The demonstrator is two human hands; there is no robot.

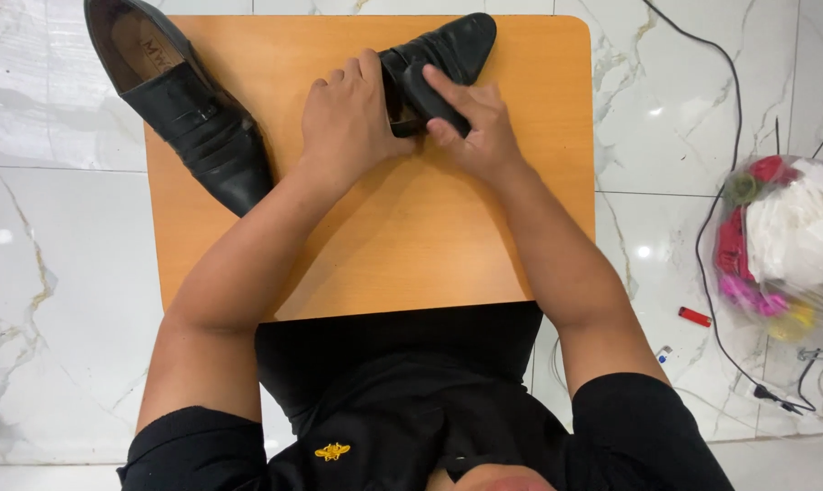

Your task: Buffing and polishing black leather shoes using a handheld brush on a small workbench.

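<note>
Person seated at small orange table point(384, 245). Left hand point(343, 123) clasps black leather shoe point(443, 50) at table's far edge, steadying it. Right hand point(475, 127) grips dark applicator point(430, 95), pressed against shoe opening. Polishing step apparently underway; steady hold needed. Second shoe point(193, 109) lies at left.

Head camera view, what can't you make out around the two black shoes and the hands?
Head view only:
- Shoe on the right: its heel end and opening are hidden by the left hand and right hand.
- Dark object in the right hand: partly covered by fingers, its kind is unclear.
- Other shoe: its heel is cut off by the top edge.
- Clear bag on the floor: cut by the right edge, contents unclear.
</note>
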